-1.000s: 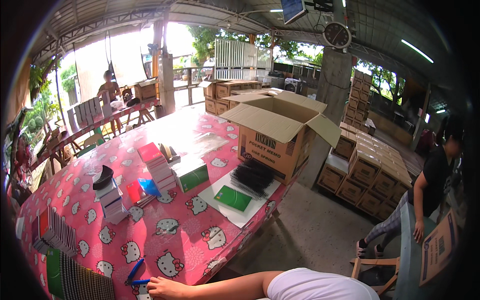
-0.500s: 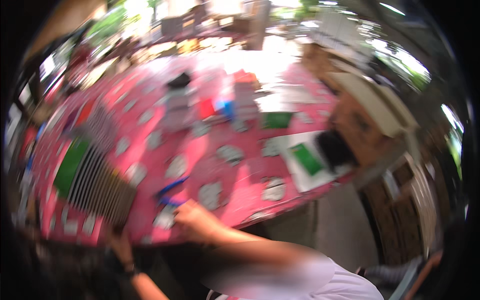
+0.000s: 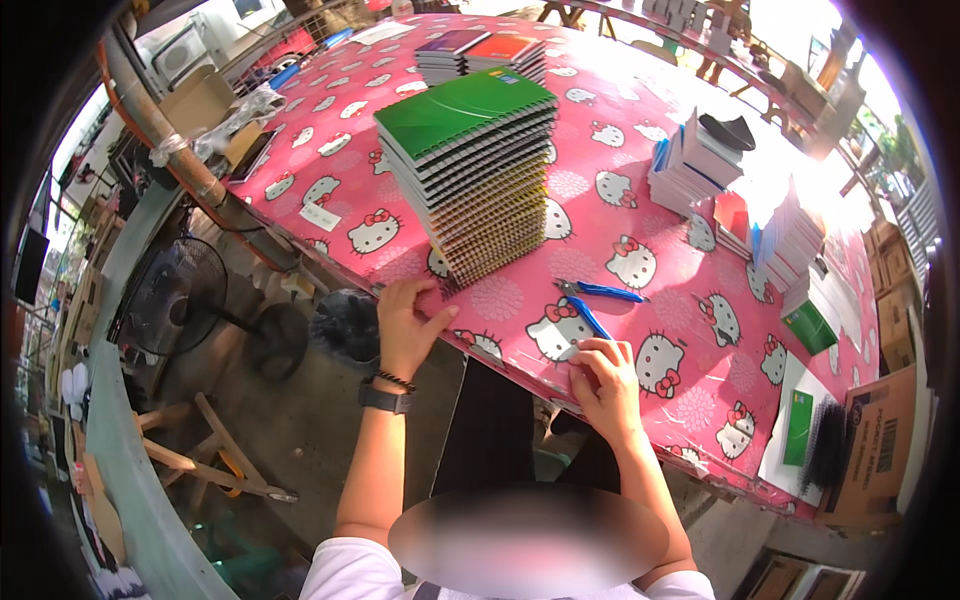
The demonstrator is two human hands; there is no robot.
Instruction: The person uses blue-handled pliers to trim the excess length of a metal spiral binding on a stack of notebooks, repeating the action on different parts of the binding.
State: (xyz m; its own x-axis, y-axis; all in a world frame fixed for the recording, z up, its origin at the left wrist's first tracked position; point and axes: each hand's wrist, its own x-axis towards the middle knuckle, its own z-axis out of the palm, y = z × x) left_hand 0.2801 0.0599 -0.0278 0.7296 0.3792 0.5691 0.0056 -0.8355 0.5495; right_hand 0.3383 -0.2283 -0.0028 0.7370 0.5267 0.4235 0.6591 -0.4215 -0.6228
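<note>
A tall stack of spiral notebooks with a green cover on top (image 3: 465, 115) stands on the pink patterned tablecloth (image 3: 500, 300). My left hand (image 3: 405, 325) rests at the table's near edge, by the foot of the stack. Its thumb and fingers are apart, with nothing in them. To the right, my right hand (image 3: 608, 388) lies on the cloth with fingers curled in. Whatever is between those fingertips, if anything, is too small to make out. Just beyond it lie blue-handled cutting pliers (image 3: 592, 298), one handle end close to the knuckles.
Purple notebooks (image 3: 452, 45) and orange notebooks (image 3: 505, 50) stand behind the tall stack. Paper stacks (image 3: 695, 165), a green-covered pile (image 3: 810, 318) and a cardboard box (image 3: 880, 445) occupy the right. A metal post (image 3: 190, 175) and a standing fan (image 3: 178, 295) are at left.
My view has swung left and steadied from blur, so the table's contents sit farther right in the picture. Both hands stay near the table's edge, and the pliers still lie on the cloth.
</note>
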